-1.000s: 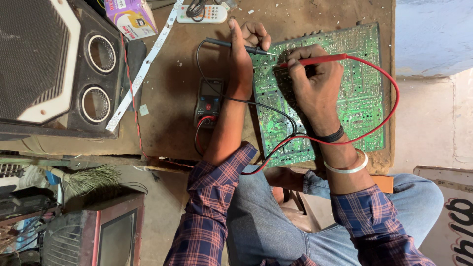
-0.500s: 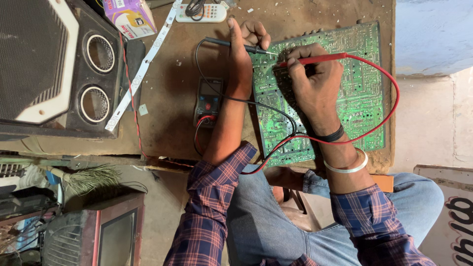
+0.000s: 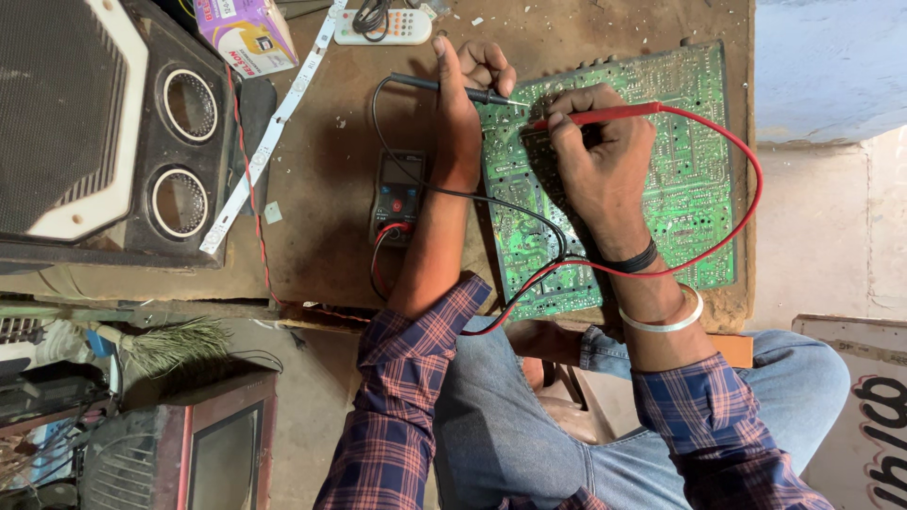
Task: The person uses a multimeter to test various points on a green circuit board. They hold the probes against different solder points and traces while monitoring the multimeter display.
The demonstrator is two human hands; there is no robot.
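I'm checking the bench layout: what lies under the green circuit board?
The green circuit board lies flat on the brown workbench, whose top shows around its edges. Whatever sits directly beneath the board is covered, and the right hand hides part of its face.

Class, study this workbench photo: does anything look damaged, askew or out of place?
The wooden table is scuffed and littered with small white chips. A white LED strip lies diagonally beside the speaker cabinet. The green circuit board lies flat and looks intact.
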